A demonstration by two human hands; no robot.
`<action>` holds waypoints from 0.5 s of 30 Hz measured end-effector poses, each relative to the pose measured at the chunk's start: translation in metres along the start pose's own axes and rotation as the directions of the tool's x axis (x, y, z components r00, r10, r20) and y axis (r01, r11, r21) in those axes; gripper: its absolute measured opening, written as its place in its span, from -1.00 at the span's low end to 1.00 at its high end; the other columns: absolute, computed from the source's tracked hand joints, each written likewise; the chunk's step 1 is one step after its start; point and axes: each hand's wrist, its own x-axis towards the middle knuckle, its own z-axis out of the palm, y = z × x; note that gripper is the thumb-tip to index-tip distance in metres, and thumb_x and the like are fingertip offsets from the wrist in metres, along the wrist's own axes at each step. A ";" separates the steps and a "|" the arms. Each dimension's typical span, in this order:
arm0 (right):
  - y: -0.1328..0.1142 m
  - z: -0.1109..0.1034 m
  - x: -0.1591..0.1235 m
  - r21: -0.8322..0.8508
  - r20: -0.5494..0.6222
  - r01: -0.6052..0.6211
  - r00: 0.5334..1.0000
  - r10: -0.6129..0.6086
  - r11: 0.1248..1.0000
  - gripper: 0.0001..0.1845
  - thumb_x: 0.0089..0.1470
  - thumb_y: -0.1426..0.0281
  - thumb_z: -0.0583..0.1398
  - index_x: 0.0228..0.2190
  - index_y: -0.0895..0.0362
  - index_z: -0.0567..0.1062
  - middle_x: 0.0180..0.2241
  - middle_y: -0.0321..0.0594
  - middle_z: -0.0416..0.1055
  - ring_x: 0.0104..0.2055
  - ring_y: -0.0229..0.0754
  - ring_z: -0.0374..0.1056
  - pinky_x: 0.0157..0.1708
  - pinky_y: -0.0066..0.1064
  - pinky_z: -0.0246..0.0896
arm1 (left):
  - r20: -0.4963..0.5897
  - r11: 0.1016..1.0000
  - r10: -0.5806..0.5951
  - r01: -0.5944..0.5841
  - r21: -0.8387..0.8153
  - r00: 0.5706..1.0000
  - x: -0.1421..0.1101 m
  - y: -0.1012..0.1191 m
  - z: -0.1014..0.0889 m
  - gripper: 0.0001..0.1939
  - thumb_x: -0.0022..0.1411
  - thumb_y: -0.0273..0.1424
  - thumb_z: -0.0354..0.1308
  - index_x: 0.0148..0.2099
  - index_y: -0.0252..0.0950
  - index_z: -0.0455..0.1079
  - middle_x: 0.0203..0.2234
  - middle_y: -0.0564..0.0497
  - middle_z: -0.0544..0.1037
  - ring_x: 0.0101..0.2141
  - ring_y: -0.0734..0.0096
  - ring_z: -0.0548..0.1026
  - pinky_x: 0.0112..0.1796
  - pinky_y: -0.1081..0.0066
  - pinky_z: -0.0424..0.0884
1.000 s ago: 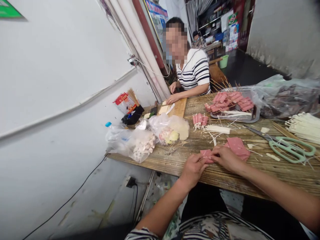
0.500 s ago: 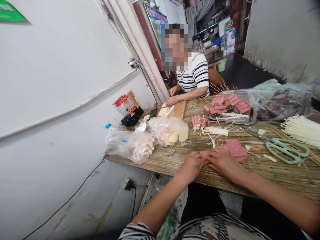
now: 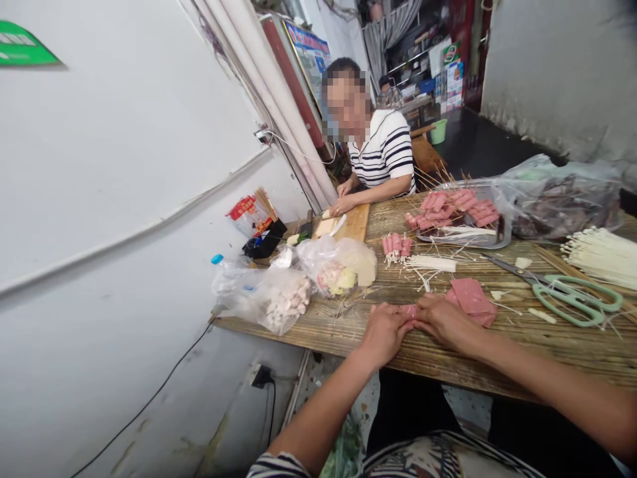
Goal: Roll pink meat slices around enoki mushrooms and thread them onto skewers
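Near the table's front edge, my left hand (image 3: 385,330) and my right hand (image 3: 442,320) close from both sides on a small pink meat slice (image 3: 409,311), which looks partly rolled. My fingers cover most of it. Beside my right hand lies a stack of flat pink meat slices (image 3: 472,300). Just beyond are a bundle of white enoki mushrooms (image 3: 432,263) and a few finished pink rolls (image 3: 397,245) with enoki tips sticking out. Green-handled scissors (image 3: 577,302) rest to the right, among loose enoki strands.
Skewered rolls fill a clear tray (image 3: 505,232) at the back, beside a plastic bag (image 3: 567,199) of dark food. More enoki (image 3: 602,255) lies far right. Bags of food (image 3: 286,299) stand left. Across the table, a co-worker (image 3: 381,156) has both hands at a cutting board (image 3: 355,222).
My hands stay at the same spot, and the meat between them now looks more tightly rolled. The view has shifted slightly. The co-worker's head is tipped a little lower.
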 end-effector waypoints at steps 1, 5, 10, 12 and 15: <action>0.001 -0.001 0.001 0.023 -0.002 0.007 1.000 -0.007 1.000 -0.54 0.26 0.26 -0.02 -0.48 0.17 0.54 -0.44 -0.11 0.38 -0.35 -0.19 0.21 -0.36 -0.36 0.03 | 0.007 1.000 0.002 -0.002 0.006 1.000 0.000 0.000 -0.001 -0.81 0.27 -0.30 0.13 -0.15 -0.20 0.54 -0.31 -0.03 0.59 -0.28 0.31 0.44 -0.22 0.30 0.25; 0.004 -0.003 0.004 0.095 0.002 0.030 1.000 -0.031 0.995 -0.56 0.24 0.28 0.00 -0.52 0.17 0.52 -0.47 -0.11 0.39 -0.40 -0.20 0.21 -0.39 -0.37 0.02 | 0.021 0.999 0.026 -0.027 0.025 0.999 0.001 0.000 -0.004 -0.77 0.29 -0.27 0.11 -0.21 -0.24 0.56 -0.38 -0.05 0.59 -0.31 0.31 0.44 -0.23 0.31 0.23; 0.009 -0.007 0.008 0.175 0.070 -0.008 0.998 -0.004 0.985 -0.70 0.16 0.35 0.09 -0.50 0.16 0.54 -0.45 -0.13 0.42 -0.36 -0.19 0.28 -0.36 -0.39 0.07 | -0.024 0.998 0.014 -0.012 0.063 1.000 0.004 0.001 -0.007 -0.78 0.25 -0.23 0.16 -0.25 -0.21 0.56 -0.35 -0.04 0.58 -0.27 0.27 0.42 -0.24 0.28 0.20; 0.010 -0.009 0.010 0.200 0.085 -0.015 0.996 -0.002 0.980 -0.77 0.12 0.40 0.13 -0.50 0.15 0.55 -0.45 -0.14 0.43 -0.36 -0.19 0.29 -0.36 -0.40 0.08 | -0.039 0.997 0.042 -0.039 0.070 0.998 0.004 0.002 -0.004 -0.81 0.23 -0.26 0.19 -0.17 -0.20 0.54 -0.32 -0.03 0.59 -0.26 0.27 0.43 -0.23 0.27 0.20; 0.011 -0.012 0.013 0.230 0.110 -0.014 0.994 -0.012 0.973 -0.81 0.07 0.43 0.17 -0.50 0.12 0.57 -0.46 -0.17 0.43 -0.37 -0.20 0.30 -0.37 -0.42 0.08 | -0.032 0.995 0.077 -0.075 0.068 0.996 0.004 0.002 0.000 -0.85 0.23 -0.33 0.20 -0.17 -0.20 0.54 -0.36 -0.03 0.61 -0.30 0.29 0.44 -0.21 0.27 0.20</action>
